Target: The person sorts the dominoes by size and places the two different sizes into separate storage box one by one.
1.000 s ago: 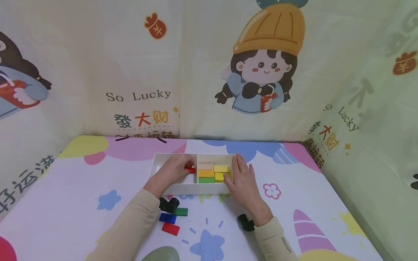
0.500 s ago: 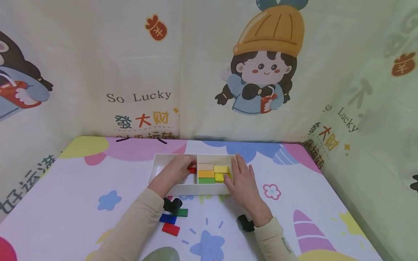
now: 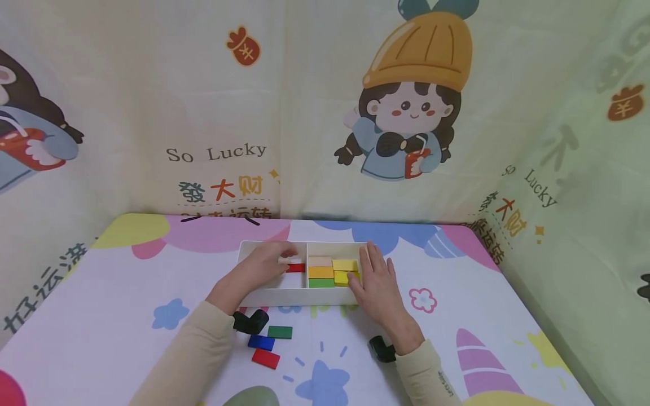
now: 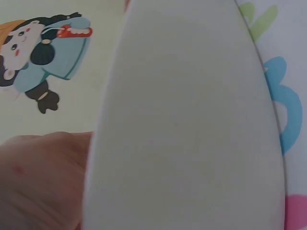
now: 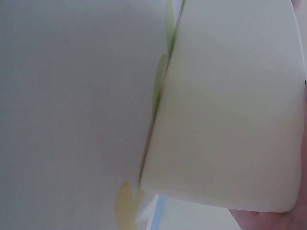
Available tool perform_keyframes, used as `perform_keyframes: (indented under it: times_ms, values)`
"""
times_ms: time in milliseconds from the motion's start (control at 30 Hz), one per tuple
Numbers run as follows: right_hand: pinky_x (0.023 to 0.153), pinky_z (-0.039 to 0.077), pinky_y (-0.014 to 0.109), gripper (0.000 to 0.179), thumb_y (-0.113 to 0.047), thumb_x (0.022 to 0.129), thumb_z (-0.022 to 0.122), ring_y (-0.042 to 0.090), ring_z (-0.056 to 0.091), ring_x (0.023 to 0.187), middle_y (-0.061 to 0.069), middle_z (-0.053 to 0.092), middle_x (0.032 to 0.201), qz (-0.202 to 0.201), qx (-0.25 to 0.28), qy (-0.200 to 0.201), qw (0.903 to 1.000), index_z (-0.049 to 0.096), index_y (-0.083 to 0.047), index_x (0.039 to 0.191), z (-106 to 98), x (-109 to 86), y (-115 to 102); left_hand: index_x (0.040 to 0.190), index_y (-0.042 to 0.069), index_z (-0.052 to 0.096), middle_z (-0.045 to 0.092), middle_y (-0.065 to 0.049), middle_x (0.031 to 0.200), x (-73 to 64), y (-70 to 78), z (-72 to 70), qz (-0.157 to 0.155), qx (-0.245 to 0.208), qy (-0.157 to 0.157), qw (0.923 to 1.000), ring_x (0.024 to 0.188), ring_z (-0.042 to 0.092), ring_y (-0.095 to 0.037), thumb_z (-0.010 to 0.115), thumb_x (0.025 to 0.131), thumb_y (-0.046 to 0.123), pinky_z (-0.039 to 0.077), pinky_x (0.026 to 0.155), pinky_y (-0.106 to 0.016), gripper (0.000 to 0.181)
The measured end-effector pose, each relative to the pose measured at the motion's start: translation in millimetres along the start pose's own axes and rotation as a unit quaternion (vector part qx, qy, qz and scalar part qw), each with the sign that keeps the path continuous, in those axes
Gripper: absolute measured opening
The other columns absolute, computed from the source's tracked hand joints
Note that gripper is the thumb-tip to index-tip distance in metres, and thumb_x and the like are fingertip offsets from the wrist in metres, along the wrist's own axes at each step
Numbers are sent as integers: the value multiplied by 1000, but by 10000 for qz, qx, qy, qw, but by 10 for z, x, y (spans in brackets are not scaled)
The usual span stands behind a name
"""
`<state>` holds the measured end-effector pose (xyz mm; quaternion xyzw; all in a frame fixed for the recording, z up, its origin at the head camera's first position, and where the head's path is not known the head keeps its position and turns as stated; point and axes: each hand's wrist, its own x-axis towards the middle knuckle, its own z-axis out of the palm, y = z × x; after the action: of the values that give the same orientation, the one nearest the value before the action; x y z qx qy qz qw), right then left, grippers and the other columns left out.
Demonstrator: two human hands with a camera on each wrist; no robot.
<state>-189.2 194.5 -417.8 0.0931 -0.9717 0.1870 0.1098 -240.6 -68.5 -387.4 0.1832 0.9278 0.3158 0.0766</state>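
A white two-compartment box [image 3: 299,297] stands on the table. In its left compartment a red block [image 3: 295,268] lies against the divider. My left hand [image 3: 261,264] hovers over that compartment, fingers loosely bent near the block's left end; whether a fingertip touches it is hard to tell. My right hand [image 3: 378,282] rests on the box's right end with fingers straight, thumb over a yellow block [image 3: 344,278]. Beside it lie another yellow block [image 3: 345,264], an orange block [image 3: 321,272], a green block [image 3: 321,283] and a pale block [image 3: 320,261]. Both wrist views mostly show the box's outer wall [image 4: 187,120].
In front of the box lie a dark green block [image 3: 280,332], a blue block [image 3: 261,342] and a red block [image 3: 266,358]. Black wrist cameras, one on the left wrist [image 3: 251,322] and one on the right [image 3: 382,349], hang low. A patterned cloth [image 3: 325,192] rises behind the table.
My left hand first slid right with the red block to the divider, then let go and drew back left, uncovering the block. The right hand has stayed on the box's end.
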Motion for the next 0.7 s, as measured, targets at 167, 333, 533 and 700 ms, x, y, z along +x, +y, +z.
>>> perform_keyframes:
  times_ms: [167,333,533,700]
  values:
    - [122,14,62,69,-36,99,49,36,18,153,17,20,165,44,-4,-85,10000,29,-1,154,7,-1,-11,127,8,64,69,-10,123,-199,-26,-114,432,-83,358,9984,115,64,-26,67,91,3,56,97,-44,36]
    - [122,15,62,67,-34,100,49,37,19,153,19,21,164,-20,31,1,10000,30,2,153,22,1,10,120,7,68,71,-11,116,-369,-55,-139,1129,-246,707,9908,104,68,-24,70,89,1,59,88,-40,32]
    - [120,17,64,67,-33,99,51,39,20,152,20,21,164,-134,55,26,9999,31,3,152,33,5,6,115,13,70,73,-3,111,-573,-57,-115,1421,-237,987,9846,94,68,-14,73,87,2,60,78,-27,31]
    - [121,16,64,68,-33,99,51,38,19,152,19,21,164,-58,46,29,10000,30,2,153,23,10,-15,115,18,70,73,0,109,-724,-49,-105,1434,-477,946,9840,91,67,-10,73,87,5,59,75,-21,31]
